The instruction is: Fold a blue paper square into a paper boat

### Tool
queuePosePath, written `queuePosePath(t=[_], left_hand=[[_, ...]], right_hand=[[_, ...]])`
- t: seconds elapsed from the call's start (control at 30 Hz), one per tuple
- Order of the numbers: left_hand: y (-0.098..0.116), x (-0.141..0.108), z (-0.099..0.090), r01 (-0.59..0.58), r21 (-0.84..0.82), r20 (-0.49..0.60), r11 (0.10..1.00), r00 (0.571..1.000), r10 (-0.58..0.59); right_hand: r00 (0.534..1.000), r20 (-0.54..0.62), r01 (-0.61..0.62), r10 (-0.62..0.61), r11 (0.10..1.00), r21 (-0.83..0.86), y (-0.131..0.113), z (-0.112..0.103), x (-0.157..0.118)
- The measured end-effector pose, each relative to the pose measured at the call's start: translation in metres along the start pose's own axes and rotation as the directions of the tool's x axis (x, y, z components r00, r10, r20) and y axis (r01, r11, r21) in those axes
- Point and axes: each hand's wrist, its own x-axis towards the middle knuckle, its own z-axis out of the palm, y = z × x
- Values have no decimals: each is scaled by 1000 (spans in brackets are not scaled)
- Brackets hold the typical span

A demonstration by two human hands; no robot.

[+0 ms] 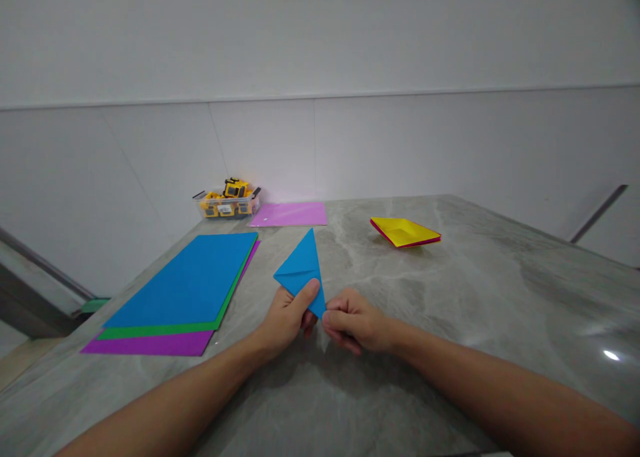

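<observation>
A folded blue paper (301, 261), pointed at its top and bottom with a crease line across its middle, is held up over the table. My left hand (287, 317) grips its lower left part, the thumb flat on the front and the fingers behind. My right hand (356, 320) is closed at the paper's lower right corner, thumb and forefinger pinching the edge there. The right hand's other fingers are curled in. What lies behind the paper is hidden.
Blue, green and purple sheets (185, 283) lie stacked at left. Farther back are a clear box (230, 207) of yellow toy pieces and a pink sheet (293, 214). A yellow and red folded paper dish (406, 232) sits at right on the grey marbled table (450, 297). A white wall stands behind.
</observation>
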Motion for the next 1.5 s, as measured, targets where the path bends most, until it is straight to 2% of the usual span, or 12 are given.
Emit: queuePosePath(t=[0.13, 0.43, 0.8, 1.0, 1.2, 1.3, 1.4, 1.5], left_hand=[[0, -2, 2, 9, -53, 46, 999, 999, -6], [-1, -2, -2, 89, -63, 178, 994, 981, -76], [1, -1, -3, 117, -80, 241, 990, 966, -95], [3, -3, -5, 139, -32, 302, 990, 945, -123], [-3, -1, -2, 141, 44, 250, 989, 957, -148], [-4, 2, 1, 145, 68, 131, 987, 980, -153], [-3, 5, 3, 129, -25, -18, 991, 991, -129], [-2, 6, 3, 117, -141, -34, 983, 992, -123]], right_hand=[[999, -27, 42, -41, 999, 15, -1, 1, -1], [998, -64, -24, 26, 999, 31, 5, 3, 1], [995, -87, -42, 45, 999, 35, 1, 4, 0], [993, -116, 11, -2, 997, 79, 4, 0, 1], [984, -176, 39, -43, 999, -25, 6, -1, 2], [977, -204, 47, -66, 994, -99, 5, -3, 2], [974, -212, 49, -85, 984, -172, 3, -4, 3], [981, -167, 74, -97, 988, -135, 2, -1, 3]])
